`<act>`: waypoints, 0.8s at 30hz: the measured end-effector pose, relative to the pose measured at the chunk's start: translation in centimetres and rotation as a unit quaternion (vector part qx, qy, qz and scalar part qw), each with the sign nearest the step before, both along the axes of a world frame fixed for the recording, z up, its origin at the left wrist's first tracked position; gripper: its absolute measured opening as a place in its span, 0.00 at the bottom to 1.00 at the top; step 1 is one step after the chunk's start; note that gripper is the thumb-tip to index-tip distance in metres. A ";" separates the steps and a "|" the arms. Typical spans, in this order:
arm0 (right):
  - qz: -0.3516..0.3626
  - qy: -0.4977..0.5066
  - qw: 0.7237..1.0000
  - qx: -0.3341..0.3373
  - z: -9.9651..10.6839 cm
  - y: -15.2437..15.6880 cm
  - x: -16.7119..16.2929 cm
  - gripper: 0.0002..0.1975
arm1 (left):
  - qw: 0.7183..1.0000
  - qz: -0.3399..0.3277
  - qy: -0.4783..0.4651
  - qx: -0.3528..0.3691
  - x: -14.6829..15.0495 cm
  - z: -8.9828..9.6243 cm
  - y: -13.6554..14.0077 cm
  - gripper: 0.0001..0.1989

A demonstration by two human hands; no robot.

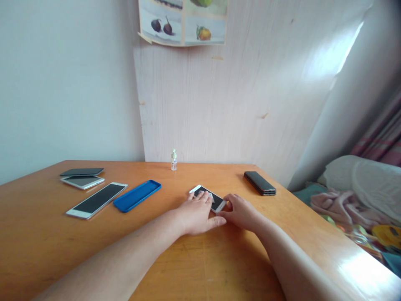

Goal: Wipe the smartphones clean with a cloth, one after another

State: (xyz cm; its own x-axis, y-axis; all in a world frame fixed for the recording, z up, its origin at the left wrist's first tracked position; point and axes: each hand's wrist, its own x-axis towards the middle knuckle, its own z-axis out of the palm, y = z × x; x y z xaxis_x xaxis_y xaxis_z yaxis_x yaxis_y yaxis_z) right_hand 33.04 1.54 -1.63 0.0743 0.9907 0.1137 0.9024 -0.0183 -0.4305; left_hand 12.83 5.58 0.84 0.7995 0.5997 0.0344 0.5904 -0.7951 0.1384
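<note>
Home: fruit poster [183,21] on wall [219,104], curtain [384,133], rumpled pink cloth [340,205].

White phone [216,204]; dark screen up; flat, slantwise on table [200,261]; white piece [212,197] atop

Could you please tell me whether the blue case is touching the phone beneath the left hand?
Apart. The head view shows it plainly: bare wooden tabletop lies between the blue case and the phone.

soft daylight leaves glare on the table [200,263] and wall panel [225,104].
</note>
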 end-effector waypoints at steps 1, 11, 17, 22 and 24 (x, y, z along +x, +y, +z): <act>-0.002 -0.002 1.000 0.001 -0.1 0.0 0.0 0.19 | 0.999 -0.036 -0.002 -0.012 0.4 0.2 -0.8 0.49; -0.004 0.002 1.000 0.003 0.0 -0.1 0.0 0.23 | 0.998 0.051 -0.021 0.025 -0.7 -0.6 2.5 0.43; -0.004 0.003 1.000 0.004 -0.2 0.0 0.0 0.23 | 0.999 0.019 -0.025 0.011 -0.2 -0.5 1.0 0.48; -0.006 -0.002 1.000 0.000 -0.2 0.0 0.0 0.18 | 0.994 -0.099 -0.033 -0.020 1.1 0.0 -1.4 0.45; -0.003 0.000 1.000 0.003 -0.2 0.0 0.0 0.19 | 0.996 -0.074 -0.043 -0.002 0.9 -0.3 -0.6 0.42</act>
